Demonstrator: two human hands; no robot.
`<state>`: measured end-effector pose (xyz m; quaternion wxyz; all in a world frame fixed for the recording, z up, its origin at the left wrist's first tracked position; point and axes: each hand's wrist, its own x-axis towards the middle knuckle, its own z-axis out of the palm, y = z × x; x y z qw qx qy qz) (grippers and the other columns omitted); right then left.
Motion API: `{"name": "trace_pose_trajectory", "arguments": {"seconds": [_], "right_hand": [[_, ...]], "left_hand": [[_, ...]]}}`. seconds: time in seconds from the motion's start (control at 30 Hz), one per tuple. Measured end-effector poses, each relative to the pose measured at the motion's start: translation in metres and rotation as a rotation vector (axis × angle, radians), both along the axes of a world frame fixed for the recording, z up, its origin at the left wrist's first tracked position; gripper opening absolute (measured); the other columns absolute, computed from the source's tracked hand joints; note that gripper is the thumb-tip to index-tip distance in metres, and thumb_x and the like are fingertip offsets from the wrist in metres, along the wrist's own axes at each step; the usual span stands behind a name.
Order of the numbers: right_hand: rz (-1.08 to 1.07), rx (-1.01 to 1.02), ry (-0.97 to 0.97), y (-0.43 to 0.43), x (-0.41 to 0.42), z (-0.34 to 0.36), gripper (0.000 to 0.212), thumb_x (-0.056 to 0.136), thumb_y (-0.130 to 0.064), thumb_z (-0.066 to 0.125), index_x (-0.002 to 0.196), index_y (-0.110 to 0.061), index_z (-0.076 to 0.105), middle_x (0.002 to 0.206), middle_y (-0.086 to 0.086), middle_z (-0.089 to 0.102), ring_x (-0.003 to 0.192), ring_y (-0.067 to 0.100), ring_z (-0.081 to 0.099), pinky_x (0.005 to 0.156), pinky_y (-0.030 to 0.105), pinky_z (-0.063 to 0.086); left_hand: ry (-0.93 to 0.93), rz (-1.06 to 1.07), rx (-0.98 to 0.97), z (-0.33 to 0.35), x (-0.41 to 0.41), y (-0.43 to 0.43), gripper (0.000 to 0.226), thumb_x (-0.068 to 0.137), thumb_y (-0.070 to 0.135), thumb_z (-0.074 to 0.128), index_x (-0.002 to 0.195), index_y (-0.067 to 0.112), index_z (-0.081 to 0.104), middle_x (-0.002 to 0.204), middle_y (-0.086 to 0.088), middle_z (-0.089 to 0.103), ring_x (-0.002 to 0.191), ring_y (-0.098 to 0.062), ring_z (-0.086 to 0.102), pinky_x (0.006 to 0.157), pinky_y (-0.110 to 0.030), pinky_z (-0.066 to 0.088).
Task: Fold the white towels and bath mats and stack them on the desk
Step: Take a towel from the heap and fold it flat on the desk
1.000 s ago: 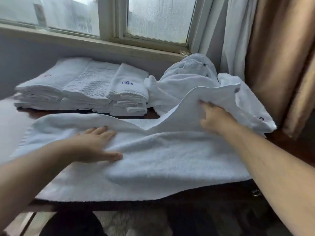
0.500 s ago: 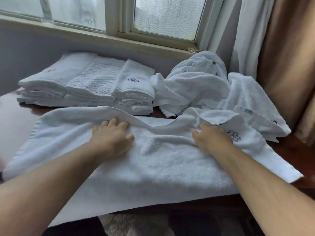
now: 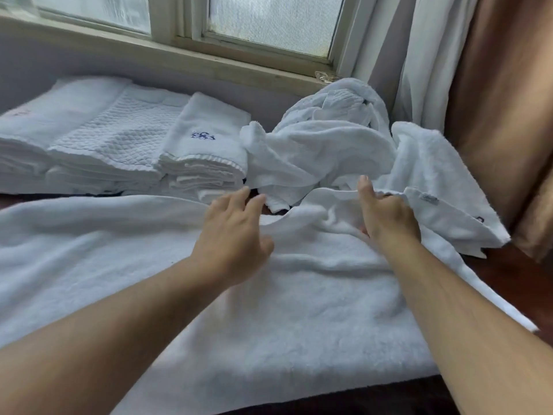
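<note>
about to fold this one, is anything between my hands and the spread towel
Nothing visible. The right hand grips the far edge of the spread towel and the left hand touches it; the unfolded pile lies behind.

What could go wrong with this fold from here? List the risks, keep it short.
1. The right grip holds the spread towel at its far edge, right against the unfolded pile; lifting may drag loose towels along.
2. Creases bunch beside that grip, so the fold may set uneven.
3. The towel's near edge lies at the front of the desk; a tug could slide it off.
</note>
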<state>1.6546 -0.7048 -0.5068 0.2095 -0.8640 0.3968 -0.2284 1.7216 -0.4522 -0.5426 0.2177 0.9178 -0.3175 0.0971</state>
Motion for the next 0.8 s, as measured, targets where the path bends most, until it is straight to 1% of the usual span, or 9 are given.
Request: {"name": "trace_pose_trajectory", "arguments": {"seconds": [0.13, 0.23, 0.3, 0.37, 0.43, 0.53, 0.67, 0.77, 0.8], "right_hand": [[-0.038, 0.215, -0.101, -0.012, 0.02, -0.007, 0.069, 0.077, -0.072, 0.035, 0.086, -0.013, 0.07, 0.081, 0.006, 0.073, 0.08, 0.029, 0.067, 0.081, 0.043, 0.056], [-0.119, 0.088, -0.139, -0.024, 0.026, -0.03, 0.055, 0.083, -0.069, 0.047, 0.064, -0.018, 0.055, 0.07, 0.001, 0.061, 0.071, 0.027, 0.055, 0.069, 0.035, 0.043], [-0.075, 0.097, -0.206, -0.033, 0.03, -0.039, 0.052, 0.078, -0.067, 0.053, 0.065, -0.017, 0.056, 0.074, 0.003, 0.065, 0.074, 0.028, 0.058, 0.069, 0.037, 0.046], [0.005, 0.24, -0.348, -0.042, 0.03, -0.039, 0.045, 0.074, -0.059, 0.059, 0.069, -0.015, 0.065, 0.068, 0.0, 0.071, 0.068, 0.021, 0.067, 0.069, 0.038, 0.054], [0.063, 0.387, -0.519, -0.047, 0.027, -0.037, 0.033, 0.077, -0.048, 0.063, 0.071, -0.017, 0.067, 0.054, -0.004, 0.066, 0.047, 0.01, 0.06, 0.052, 0.03, 0.049], [0.091, 0.425, -0.66, -0.048, 0.026, -0.038, 0.028, 0.083, -0.047, 0.065, 0.076, -0.021, 0.069, 0.06, -0.003, 0.069, 0.047, 0.007, 0.06, 0.04, 0.021, 0.043], [0.044, 0.336, -0.71, -0.046, 0.029, -0.038, 0.03, 0.084, -0.052, 0.063, 0.077, -0.025, 0.072, 0.077, -0.005, 0.076, 0.073, 0.014, 0.074, 0.06, 0.033, 0.055], [0.064, 0.318, -0.68, -0.044, 0.026, -0.037, 0.034, 0.092, -0.048, 0.062, 0.067, -0.029, 0.074, 0.063, -0.002, 0.073, 0.058, 0.013, 0.071, 0.05, 0.027, 0.051], [0.07, 0.312, -0.647, -0.043, 0.025, -0.037, 0.035, 0.094, -0.048, 0.061, 0.066, -0.03, 0.073, 0.059, -0.002, 0.071, 0.054, 0.014, 0.069, 0.052, 0.03, 0.051]], "left_hand": [[-0.09, -0.005, 0.05, 0.003, 0.013, -0.044, 0.064, 0.091, 0.047, 0.055, 0.149, 0.027, 0.035, 0.147, 0.001, 0.043, 0.134, -0.026, 0.034, 0.112, -0.037, 0.021], [-0.076, 0.016, 0.02, -0.004, 0.027, -0.062, 0.049, 0.095, 0.046, 0.05, 0.142, 0.03, 0.045, 0.138, 0.004, 0.05, 0.126, -0.023, 0.04, 0.104, -0.038, 0.029], [-0.031, 0.01, -0.036, -0.009, 0.034, -0.063, 0.035, 0.096, 0.044, 0.05, 0.129, 0.032, 0.055, 0.126, 0.007, 0.055, 0.117, -0.02, 0.045, 0.097, -0.038, 0.035], [0.02, -0.024, -0.113, -0.011, 0.04, -0.061, 0.024, 0.094, 0.042, 0.056, 0.115, 0.033, 0.062, 0.109, 0.008, 0.059, 0.105, -0.018, 0.05, 0.087, -0.039, 0.043], [0.025, -0.056, -0.173, -0.009, 0.044, -0.058, 0.015, 0.091, 0.039, 0.063, 0.105, 0.034, 0.065, 0.098, 0.012, 0.057, 0.096, -0.015, 0.052, 0.081, -0.038, 0.045], [0.022, -0.124, -0.245, -0.005, 0.042, -0.058, 0.003, 0.09, 0.035, 0.064, 0.093, 0.034, 0.065, 0.087, 0.014, 0.057, 0.083, -0.008, 0.052, 0.068, -0.025, 0.041], [0.019, -0.137, -0.367, -0.001, 0.04, -0.057, 0.008, 0.086, 0.038, 0.068, 0.087, 0.031, 0.071, 0.078, 0.014, 0.06, 0.075, -0.006, 0.054, 0.062, -0.014, 0.037], [0.043, -0.114, -0.426, -0.002, 0.042, -0.053, 0.02, 0.082, 0.046, 0.068, 0.075, 0.028, 0.069, 0.07, 0.013, 0.059, 0.073, 0.0, 0.055, 0.059, -0.012, 0.036], [0.044, -0.106, -0.433, -0.002, 0.041, -0.053, 0.023, 0.08, 0.048, 0.068, 0.071, 0.026, 0.068, 0.072, 0.014, 0.06, 0.071, 0.001, 0.054, 0.058, -0.012, 0.036]]}}
